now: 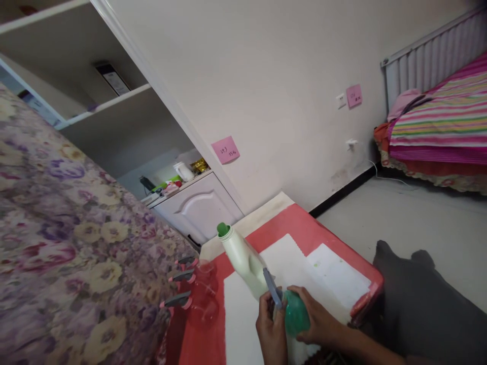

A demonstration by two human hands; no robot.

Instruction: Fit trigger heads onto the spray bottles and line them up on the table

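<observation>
A small round green spray bottle (296,315) with a grey trigger head is held between both hands over the table. My left hand (271,324) closes its fingers around the neck, just below the grey head. My right hand (317,317) wraps around the green body from the right. Right behind them stands a pale detergent bottle (243,256) with a green cap, tilted in view. Left of it are three clear spray bottles (203,306) with grey and pink heads. White paper (243,324) lies under the hands.
The red-topped table (274,223) stands against a white wall. A smaller stained paper (337,274) lies at its right. Beside it are a floral curtain (91,243), an open cupboard (190,208) and a grey-covered seat-like shape (418,299). A bed (441,121) is farther right.
</observation>
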